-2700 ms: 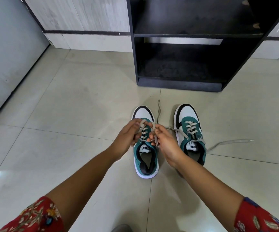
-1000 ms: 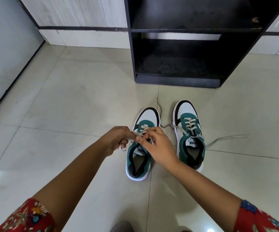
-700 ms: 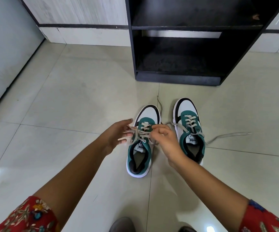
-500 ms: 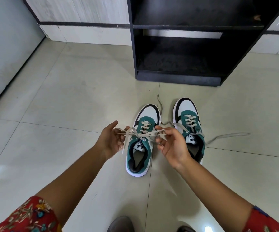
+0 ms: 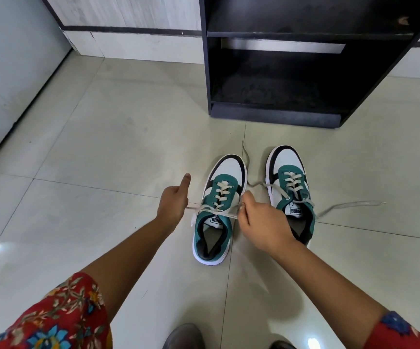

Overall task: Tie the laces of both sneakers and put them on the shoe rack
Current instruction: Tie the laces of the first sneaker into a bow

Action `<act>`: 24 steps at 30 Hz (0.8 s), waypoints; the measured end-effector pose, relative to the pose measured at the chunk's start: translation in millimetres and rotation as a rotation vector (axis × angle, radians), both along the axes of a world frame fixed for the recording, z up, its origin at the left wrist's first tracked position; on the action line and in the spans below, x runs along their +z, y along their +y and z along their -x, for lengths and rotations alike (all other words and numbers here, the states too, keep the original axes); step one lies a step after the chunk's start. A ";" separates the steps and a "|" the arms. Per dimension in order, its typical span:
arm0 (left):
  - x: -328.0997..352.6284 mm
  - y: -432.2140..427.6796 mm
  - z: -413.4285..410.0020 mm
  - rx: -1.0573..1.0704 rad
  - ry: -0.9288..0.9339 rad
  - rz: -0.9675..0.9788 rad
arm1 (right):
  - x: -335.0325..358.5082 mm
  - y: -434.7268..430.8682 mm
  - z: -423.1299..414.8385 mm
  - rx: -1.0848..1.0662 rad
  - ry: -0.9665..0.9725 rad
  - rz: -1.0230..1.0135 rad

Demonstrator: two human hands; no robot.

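teal-white sneakers point(image 5: 214, 210), beige laces point(image 5: 211, 210) taut

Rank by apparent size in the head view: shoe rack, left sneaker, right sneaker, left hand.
1. shoe rack, though cropped
2. left sneaker and right sneaker: alike, right partly hidden
3. left hand

Left sneaker point(image 5: 215, 212) sits between both sets of fingertips point(image 5: 244, 206), right sneaker point(image 5: 290, 190) just right of them, shoe rack point(image 5: 274, 114) beyond.

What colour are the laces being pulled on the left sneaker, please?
Pale beige laces, clearest in the head view.
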State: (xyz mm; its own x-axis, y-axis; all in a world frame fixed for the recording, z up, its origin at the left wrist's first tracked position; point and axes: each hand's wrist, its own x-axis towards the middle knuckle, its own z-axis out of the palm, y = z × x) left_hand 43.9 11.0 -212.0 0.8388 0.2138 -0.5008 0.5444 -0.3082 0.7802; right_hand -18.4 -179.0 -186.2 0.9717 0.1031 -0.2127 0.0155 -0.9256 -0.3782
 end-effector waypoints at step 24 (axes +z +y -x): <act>12.9 -6.1 23.0 -0.165 0.265 0.150 | 2.2 35.4 -11.2 -0.776 0.620 -1.104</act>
State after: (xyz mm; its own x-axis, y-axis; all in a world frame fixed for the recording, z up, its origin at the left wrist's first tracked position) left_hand 20.9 4.9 -199.1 0.6926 -0.0069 -0.7213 0.6863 -0.3016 0.6619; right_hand -7.2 -143.6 -184.0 0.6443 -0.0054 -0.7648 -0.7583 0.1253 -0.6397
